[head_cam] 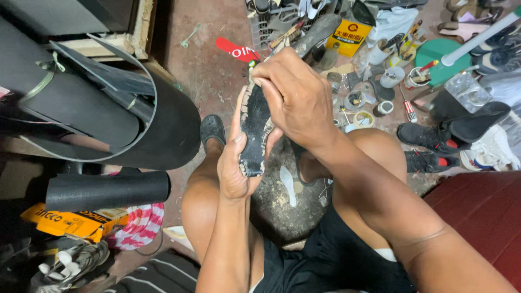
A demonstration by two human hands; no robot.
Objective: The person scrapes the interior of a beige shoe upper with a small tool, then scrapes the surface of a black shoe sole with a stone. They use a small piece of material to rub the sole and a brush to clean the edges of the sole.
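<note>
My left hand (236,168) grips a worn black shoe sole (255,127) from below, holding it upright over my knees. The sole's edges are ragged with pale glue residue. My right hand (296,97) is closed over the sole's top end, fingers curled; a thin tool with a green-tipped end (252,64) pokes out at its knuckles. Below the sole sits a round stone-like block (277,201) between my legs, with a pale sliver lying on it.
Big rolls of black rubber sheet (108,119) crowd the left. A black slipper (212,129) lies by my left knee. Glue tins, tape rolls and tools (374,92) litter the floor ahead. Black shoes (429,146) and a dark red surface (483,211) are at right.
</note>
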